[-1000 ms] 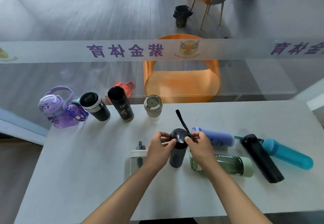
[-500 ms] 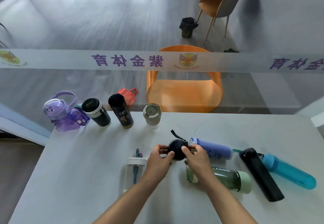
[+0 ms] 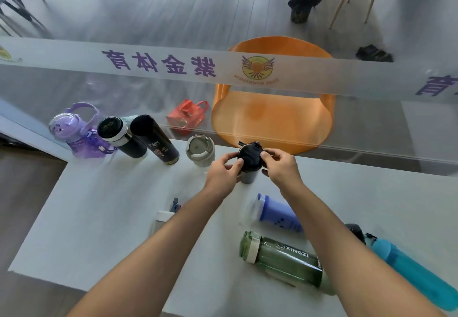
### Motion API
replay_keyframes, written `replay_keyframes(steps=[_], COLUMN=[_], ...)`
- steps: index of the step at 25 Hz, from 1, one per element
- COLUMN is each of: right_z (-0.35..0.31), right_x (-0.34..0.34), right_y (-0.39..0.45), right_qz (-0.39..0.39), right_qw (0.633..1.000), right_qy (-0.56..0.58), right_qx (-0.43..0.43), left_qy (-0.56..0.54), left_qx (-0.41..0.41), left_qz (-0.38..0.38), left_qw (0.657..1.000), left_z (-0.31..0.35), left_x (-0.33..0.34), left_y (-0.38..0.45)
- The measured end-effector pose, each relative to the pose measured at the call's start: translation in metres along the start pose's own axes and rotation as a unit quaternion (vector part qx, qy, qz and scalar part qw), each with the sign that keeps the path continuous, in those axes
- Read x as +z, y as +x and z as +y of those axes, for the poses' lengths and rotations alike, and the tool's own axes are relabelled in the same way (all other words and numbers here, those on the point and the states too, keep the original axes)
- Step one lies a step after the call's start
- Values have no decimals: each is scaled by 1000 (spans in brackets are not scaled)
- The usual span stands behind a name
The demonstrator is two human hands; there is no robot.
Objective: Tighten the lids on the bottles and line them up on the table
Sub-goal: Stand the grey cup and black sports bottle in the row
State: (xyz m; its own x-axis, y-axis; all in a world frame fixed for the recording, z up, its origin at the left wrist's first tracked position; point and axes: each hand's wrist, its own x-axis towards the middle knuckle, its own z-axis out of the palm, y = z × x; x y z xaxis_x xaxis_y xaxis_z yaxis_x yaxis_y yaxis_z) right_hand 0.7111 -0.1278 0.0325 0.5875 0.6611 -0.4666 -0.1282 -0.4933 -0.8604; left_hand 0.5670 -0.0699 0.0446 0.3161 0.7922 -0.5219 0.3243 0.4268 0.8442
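Observation:
A dark bottle with a black lid stands upright near the table's far edge, just right of the beige cup. My left hand and my right hand both grip it around the lid. Further left in the same row stand a black flask, a black-and-silver flask and a purple bottle. Lying on their sides nearer me are a blue-purple bottle, a green bottle and a teal bottle. A clear bottle with a white lid shows partly behind my left forearm.
The white table ends at a glass wall with a frosted band of purple lettering. Beyond the glass are an orange chair and a red bag. A black bottle lies mostly hidden behind my right forearm.
Both hands have carried the dark bottle away from me, from the table's middle to the far edge next to the beige cup. Its strap no longer sticks up.

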Motion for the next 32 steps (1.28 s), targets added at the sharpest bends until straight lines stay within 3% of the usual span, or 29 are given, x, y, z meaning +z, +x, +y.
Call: replay_keyframes(steps=[8,26,29,32], right_z=[1,-2,-5,-12], right_x=[0,9,9,6], right_y=[7,12,8,-13], right_qz=[-20,-35,-17,49], right_qw=[999,998,998,994], right_qy=[-17,-31,-46,-66], right_qx=[-44,-43,-47,-65], left_qy=[-22,-10,20,56], left_qx=[16,28,22,10], left_qz=[16,38,26,6], left_qw=[999,999,999,998], left_z=[-4,-5,-5,-14], left_x=[1,0,-4,-22], left_y=[0,2,-3,-23])
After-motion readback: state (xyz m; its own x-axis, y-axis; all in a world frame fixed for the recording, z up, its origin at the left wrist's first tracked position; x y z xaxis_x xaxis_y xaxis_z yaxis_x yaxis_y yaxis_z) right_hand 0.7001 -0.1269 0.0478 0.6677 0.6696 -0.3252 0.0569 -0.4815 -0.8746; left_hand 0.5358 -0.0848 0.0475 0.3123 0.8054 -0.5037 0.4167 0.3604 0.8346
